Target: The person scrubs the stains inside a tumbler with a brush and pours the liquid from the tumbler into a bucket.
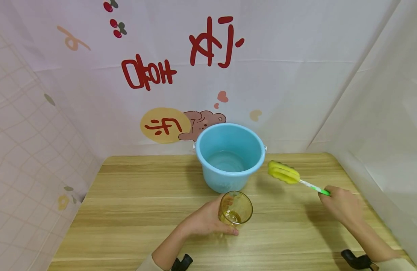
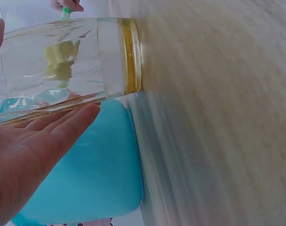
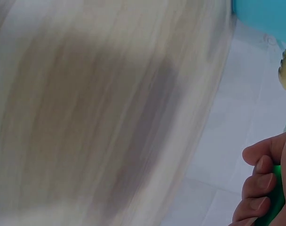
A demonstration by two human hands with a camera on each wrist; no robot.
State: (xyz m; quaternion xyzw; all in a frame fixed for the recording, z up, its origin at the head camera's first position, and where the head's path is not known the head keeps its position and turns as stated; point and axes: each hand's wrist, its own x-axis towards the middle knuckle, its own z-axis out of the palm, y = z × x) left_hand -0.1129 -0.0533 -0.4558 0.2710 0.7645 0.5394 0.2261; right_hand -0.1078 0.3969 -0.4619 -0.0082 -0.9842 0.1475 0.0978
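Note:
An amber-tinted glass stands upright in front of the bucket, its base at the tabletop in the left wrist view. My left hand holds it from the left, thumb on the near side and fingers round the far side. Out to the right, my right hand grips the green end of a sponge brush. Its yellow sponge head points left, held above the table beside the bucket. In the right wrist view, curled fingers wrap the green handle, and part of the sponge head shows at the edge.
A light blue bucket with some clear water in it stands at the table's back edge. The wood-grain table is backed by a printed white cloth, with more cloth hanging on both sides.

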